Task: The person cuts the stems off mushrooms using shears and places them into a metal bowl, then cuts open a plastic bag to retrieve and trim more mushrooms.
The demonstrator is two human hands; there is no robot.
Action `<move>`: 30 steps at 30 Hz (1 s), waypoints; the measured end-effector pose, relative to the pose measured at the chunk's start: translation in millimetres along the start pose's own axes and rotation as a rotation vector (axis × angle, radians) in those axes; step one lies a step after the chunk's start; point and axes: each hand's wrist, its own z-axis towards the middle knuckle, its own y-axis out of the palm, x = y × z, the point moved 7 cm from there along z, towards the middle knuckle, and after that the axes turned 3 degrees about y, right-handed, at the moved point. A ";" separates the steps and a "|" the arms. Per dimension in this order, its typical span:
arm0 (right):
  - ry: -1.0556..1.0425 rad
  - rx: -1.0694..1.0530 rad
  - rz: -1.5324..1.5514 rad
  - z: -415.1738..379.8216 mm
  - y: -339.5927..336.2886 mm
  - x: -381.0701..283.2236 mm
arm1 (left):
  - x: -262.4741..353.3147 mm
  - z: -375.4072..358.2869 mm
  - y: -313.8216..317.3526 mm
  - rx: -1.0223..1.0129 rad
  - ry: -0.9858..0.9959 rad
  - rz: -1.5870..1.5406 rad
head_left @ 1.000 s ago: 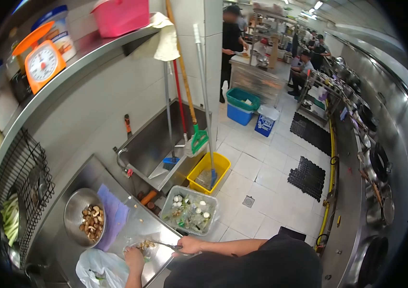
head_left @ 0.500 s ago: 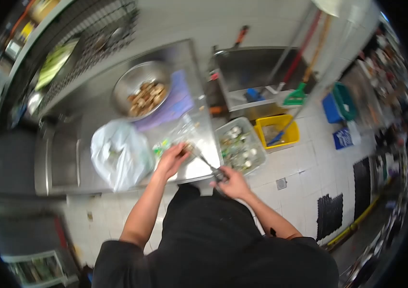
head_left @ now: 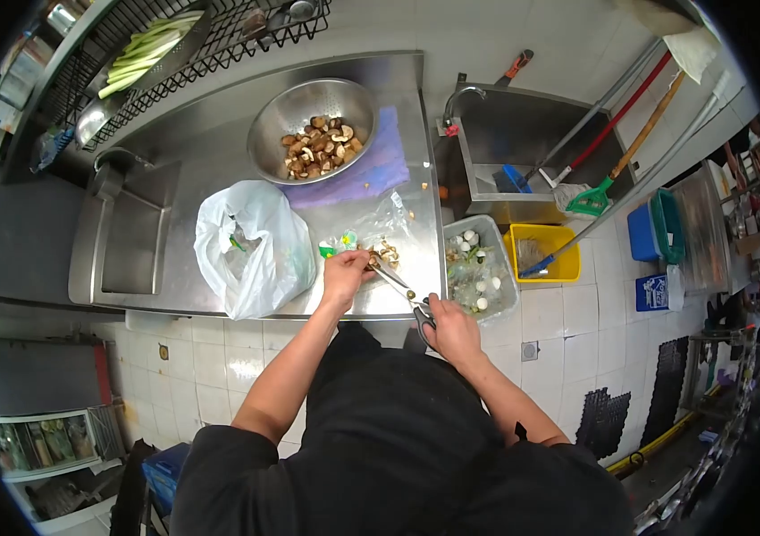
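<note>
Your left fingers [head_left: 360, 256] are curling inward, tips nearly together, pinching what is looking like one small brown mushroom [head_left: 373, 260], mostly hidden by them. Your right fingers [head_left: 434, 308] are wrapping around the black handles of one pair of scissors [head_left: 394, 278], the metal blades pointing up and leftward to the left fingertips. Both forearms are slanting inward from your sides, hands low over the counter's near edge [head_left: 308, 314]. Just beyond the left fingers, pale trimmings with brown edges [head_left: 388, 251] are lying in a loose heap. Farther beyond, one metal bowl [head_left: 263, 134] is holding many mushrooms [head_left: 315, 148], caps dark brown, cut faces cream, overlapping too much for an exact count. One purple cloth [head_left: 382, 163] is lying partly under it. Left of the left fingers, one white bag [head_left: 259, 246] is standing; beyond the right fingers, one grey tub [head_left: 509, 290] is sitting.
</note>
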 end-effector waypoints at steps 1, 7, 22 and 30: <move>0.016 -0.040 0.004 2.7 3.5 -0.8 | 4.8 0.7 0.7 -0.021 0.035 0.039; 0.034 -0.064 0.095 12.3 14.7 -1.5 | 8.1 19.3 -1.4 -0.157 -0.092 0.116; 0.573 -0.299 1.414 -2.6 37.2 -3.5 | 149.5 63.1 -25.8 -0.278 0.236 -0.027; 0.599 -0.155 1.412 2.5 25.1 3.4 | 161.5 91.9 -19.0 -0.435 0.213 0.695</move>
